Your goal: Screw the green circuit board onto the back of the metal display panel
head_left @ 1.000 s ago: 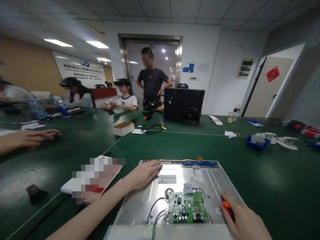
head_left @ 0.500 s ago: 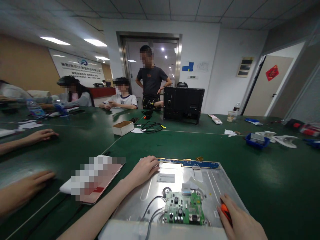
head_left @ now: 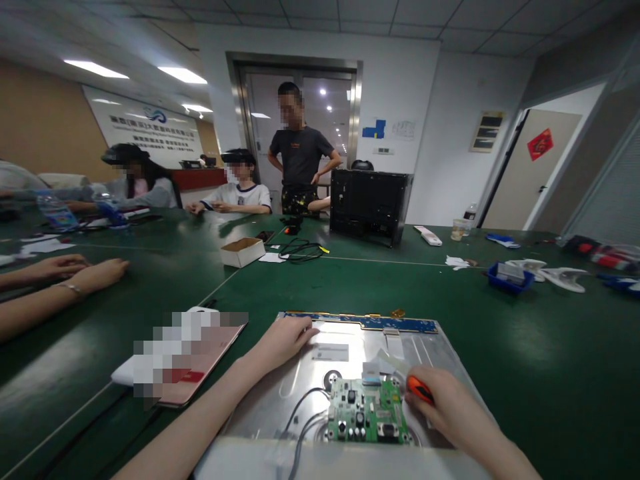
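Observation:
A display panel with a silver metal back point(head_left: 295, 393) lies on the table in front of me, a narrow blue circuit strip point(head_left: 395, 325) along its far edge. On its near part sits a green circuit board point(head_left: 367, 410), with dark cables point(head_left: 305, 420) at its left and a flat ribbon cable point(head_left: 393, 341) farther up. My left hand point(head_left: 287, 340) rests on the panel's far left corner, fingers laid over the edge. Over the right side of the board, my right hand point(head_left: 445, 397) is closed around an orange-and-black-handled screwdriver point(head_left: 419, 389); its tip is hidden.
A pink-and-white item point(head_left: 190, 380), partly blurred out, lies left of my arm. Beyond are a small open box point(head_left: 243, 253), a black cable point(head_left: 303, 250), a black monitor housing point(head_left: 370, 207) and a blue tray point(head_left: 507, 277). A co-worker's hands point(head_left: 95, 273) rest at the left.
My right hand has moved left with the screwdriver, from the panel's right side to beside the green board. My left hand stays at the corner. A co-worker's arm at the left has shifted.

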The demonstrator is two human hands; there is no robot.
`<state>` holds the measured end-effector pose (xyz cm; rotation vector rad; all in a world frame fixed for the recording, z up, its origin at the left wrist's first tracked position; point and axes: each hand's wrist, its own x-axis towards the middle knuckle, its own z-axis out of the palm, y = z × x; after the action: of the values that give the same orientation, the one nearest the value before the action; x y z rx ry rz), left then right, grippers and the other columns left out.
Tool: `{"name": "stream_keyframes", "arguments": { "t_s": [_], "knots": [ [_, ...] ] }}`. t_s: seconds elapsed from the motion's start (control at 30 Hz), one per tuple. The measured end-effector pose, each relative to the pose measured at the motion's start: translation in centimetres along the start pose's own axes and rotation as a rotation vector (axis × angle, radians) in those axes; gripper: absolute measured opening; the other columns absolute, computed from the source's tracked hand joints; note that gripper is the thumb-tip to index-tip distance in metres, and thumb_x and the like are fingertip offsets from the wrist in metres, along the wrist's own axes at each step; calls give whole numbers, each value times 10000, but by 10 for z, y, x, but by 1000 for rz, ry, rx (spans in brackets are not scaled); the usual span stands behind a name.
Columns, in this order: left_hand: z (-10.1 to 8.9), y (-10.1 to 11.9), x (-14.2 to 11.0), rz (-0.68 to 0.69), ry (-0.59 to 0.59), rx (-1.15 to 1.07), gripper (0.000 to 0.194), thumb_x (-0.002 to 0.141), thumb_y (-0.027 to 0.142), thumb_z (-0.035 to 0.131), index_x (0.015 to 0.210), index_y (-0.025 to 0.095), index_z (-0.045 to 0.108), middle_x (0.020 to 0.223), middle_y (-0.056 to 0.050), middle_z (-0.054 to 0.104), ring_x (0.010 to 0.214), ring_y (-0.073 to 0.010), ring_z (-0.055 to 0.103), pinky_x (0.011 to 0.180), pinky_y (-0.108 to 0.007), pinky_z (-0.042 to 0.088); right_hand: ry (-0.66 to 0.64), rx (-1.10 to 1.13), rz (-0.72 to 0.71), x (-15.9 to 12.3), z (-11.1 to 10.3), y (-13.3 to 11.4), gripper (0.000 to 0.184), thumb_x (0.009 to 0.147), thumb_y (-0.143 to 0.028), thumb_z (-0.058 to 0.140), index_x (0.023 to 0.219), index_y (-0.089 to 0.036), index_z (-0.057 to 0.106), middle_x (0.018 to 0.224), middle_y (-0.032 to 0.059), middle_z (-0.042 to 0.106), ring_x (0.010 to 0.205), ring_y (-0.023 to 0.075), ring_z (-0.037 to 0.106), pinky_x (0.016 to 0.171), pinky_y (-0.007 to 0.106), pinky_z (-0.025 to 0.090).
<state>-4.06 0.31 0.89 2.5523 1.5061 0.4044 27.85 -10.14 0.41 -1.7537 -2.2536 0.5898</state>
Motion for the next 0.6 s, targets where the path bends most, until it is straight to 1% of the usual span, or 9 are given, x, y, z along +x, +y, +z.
{"name": "stream_keyframes", "arguments": {
  "t_s": [0.1,0.17,0.27,0.37,0.5,0.6],
  "knots": [
    [-7,-1,-5,7,-46,-79,335,944,382,397,697,196,526,689,-30,617,638,-187,571,612,-261,367,2,8,-1,1,0,2,139,872,-181,531,870,-186,670,882,56,692,863,217,624,772,298,427],
    [-13,-2,-9,1,-84,-137,320,926,373,414,688,192,530,666,-16,590,625,-175,551,603,-254,358,0,26,-31,1,1,4,136,875,-180,528,850,-186,661,870,46,685,840,205,612,754,288,413],
    [-21,-5,-13,-6,-159,-217,266,891,341,441,734,181,585,676,-9,589,639,-171,545,605,-251,364,-18,54,-83,1,2,5,104,861,-178,549,845,-184,652,873,40,678,827,195,597,754,283,402],
    [-25,-4,-16,-20,-237,-296,196,840,316,500,807,170,627,692,-11,597,646,-171,548,603,-253,385,-31,54,-87,4,3,4,72,850,-189,576,841,-180,647,871,49,673,815,199,583,750,289,396],
    [-29,4,-20,0,-348,-398,153,769,269,574,860,164,639,752,-24,628,682,-177,577,617,-259,427,-35,50,-92,5,6,4,72,856,-184,568,832,-181,636,857,51,664,797,199,570,733,290,386],
    [-30,12,-24,18,-407,-448,143,744,225,591,860,162,643,781,-29,646,702,-175,587,633,-262,449,-42,44,-112,5,8,6,89,850,-157,555,811,-184,630,835,45,657,775,190,565,712,280,382]
  ]
}}
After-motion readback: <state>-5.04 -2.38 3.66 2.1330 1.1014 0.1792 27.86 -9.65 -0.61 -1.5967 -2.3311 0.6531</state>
